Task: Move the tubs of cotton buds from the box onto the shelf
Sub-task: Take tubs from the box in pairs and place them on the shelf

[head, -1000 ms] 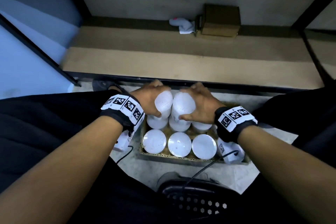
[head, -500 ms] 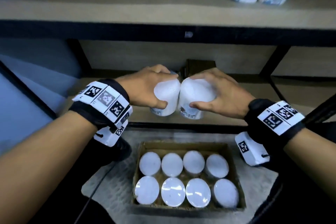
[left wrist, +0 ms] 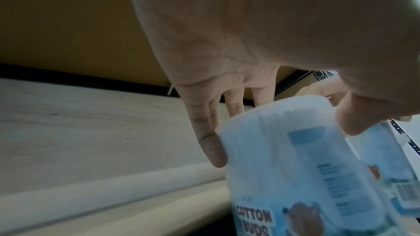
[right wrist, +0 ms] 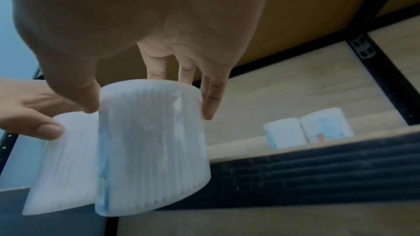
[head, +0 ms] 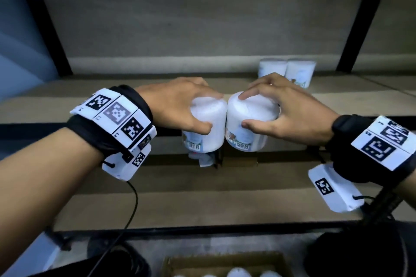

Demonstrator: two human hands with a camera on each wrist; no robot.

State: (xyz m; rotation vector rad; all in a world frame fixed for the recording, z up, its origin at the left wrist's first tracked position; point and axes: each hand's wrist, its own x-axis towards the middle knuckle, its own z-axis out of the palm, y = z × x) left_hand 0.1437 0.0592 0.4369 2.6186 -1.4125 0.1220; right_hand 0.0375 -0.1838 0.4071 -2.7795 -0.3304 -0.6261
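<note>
My left hand (head: 180, 105) grips a white tub of cotton buds (head: 206, 128) from above, thumb in front and fingers behind; the same tub (left wrist: 302, 168) fills the left wrist view. Beside it, touching, my right hand (head: 281, 110) holds a second tub (head: 249, 128) the same way, and that tub (right wrist: 152, 146) shows in the right wrist view. Both tubs hang in the air in front of the upper shelf (head: 67, 103), at its front edge. Two more tubs (head: 286, 72) stand at the back right of that shelf. The cardboard box (head: 225, 265) with more tubs lies below, at the bottom edge.
Black uprights (head: 42, 18) frame the shelf bay on both sides. On the lower shelf (head: 202, 198) a small brown box and a crumpled white thing sit behind the held tubs. A black cable (head: 132, 204) hangs from my left wrist.
Both hands have lifted a tub each out of the box and raised them, side by side, up to the level of the upper shelf. My view has tilted upward.
</note>
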